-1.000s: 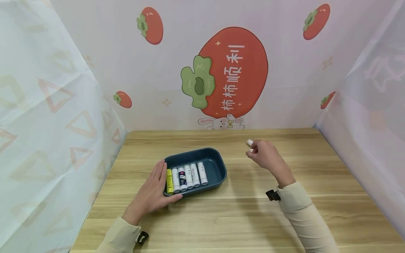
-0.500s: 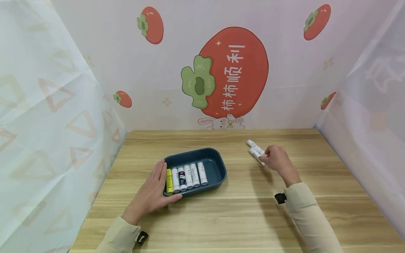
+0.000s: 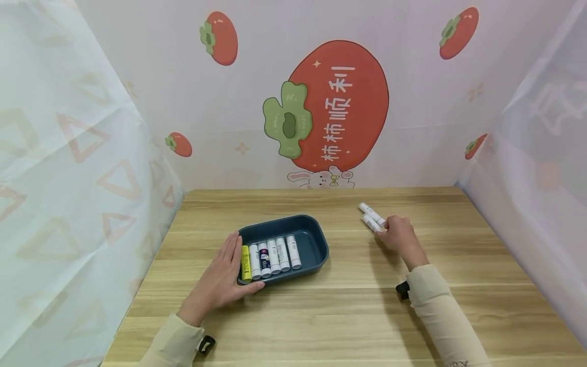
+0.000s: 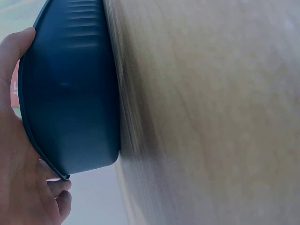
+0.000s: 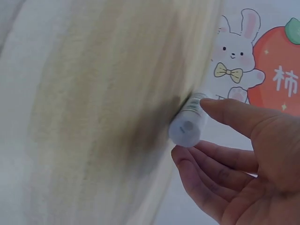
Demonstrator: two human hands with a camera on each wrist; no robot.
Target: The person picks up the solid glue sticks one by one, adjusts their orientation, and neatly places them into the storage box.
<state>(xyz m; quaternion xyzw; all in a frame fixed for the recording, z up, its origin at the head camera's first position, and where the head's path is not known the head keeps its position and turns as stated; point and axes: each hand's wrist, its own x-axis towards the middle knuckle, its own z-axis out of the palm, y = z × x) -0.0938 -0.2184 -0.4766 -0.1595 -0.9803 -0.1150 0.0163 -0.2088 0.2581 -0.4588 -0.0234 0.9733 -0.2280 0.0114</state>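
A dark blue tray (image 3: 321, 255) sits on the table with a row of glue sticks in its left part: a yellow glue stick (image 3: 246, 263), a navy-labelled glue stick (image 3: 264, 260) and several white ones. My left hand (image 3: 220, 275) rests along the tray's left end, fingers straight and thumb by the near rim. Two more white glue sticks lie side by side at the back right. With thumb and fingers my right hand (image 3: 398, 237) pinches the end of the nearer white glue stick (image 5: 190, 124); the farther glue stick (image 3: 369, 210) lies just behind it.
The wooden table (image 3: 321, 326) meets a back wall (image 3: 412, 163) printed with persimmons and a rabbit. White sheets hang at the left (image 3: 69, 204) and right (image 3: 541, 204). The tray's right part shows bare floor.
My right hand has moved right from the glue sticks' far ends to their near ends, then slightly back left, onto the nearer one. The left hand and tray stay still.
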